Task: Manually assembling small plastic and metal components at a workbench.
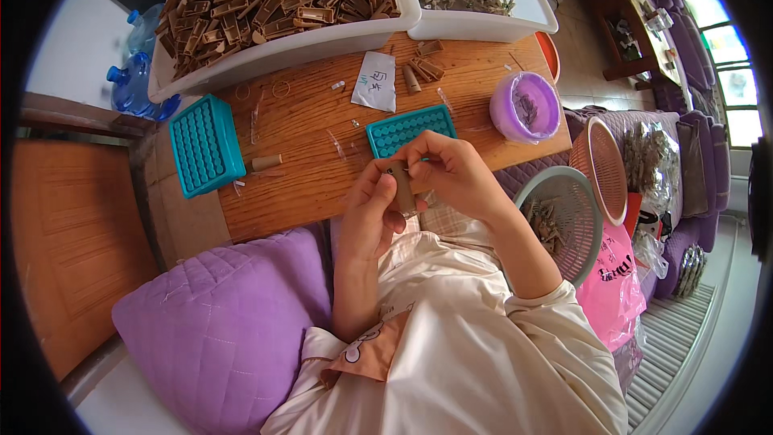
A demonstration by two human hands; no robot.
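Note:
My left hand (374,203) is closed round a small brown plastic casing (403,188), held upright over my lap at the table's near edge. The fingers of my right hand (451,171) are pinched together at the casing's upper end; whatever they grip there is too small to make out. Just beyond my hands lies a teal tray (412,128) with rows of round holes, partly covered by my right hand. More brown casings (428,68) rest on the table behind that tray. Another brown casing (266,163) lies beside a deeper teal tray (206,145) on the left.
Across the wooden table (310,125) stand a white bin (282,47) heaped with brown casings and a second white bin (475,28) of small grey parts. A purple tub (550,105) sits at right. Baskets (592,229) are at my right side, a purple cushion (229,322) at my left.

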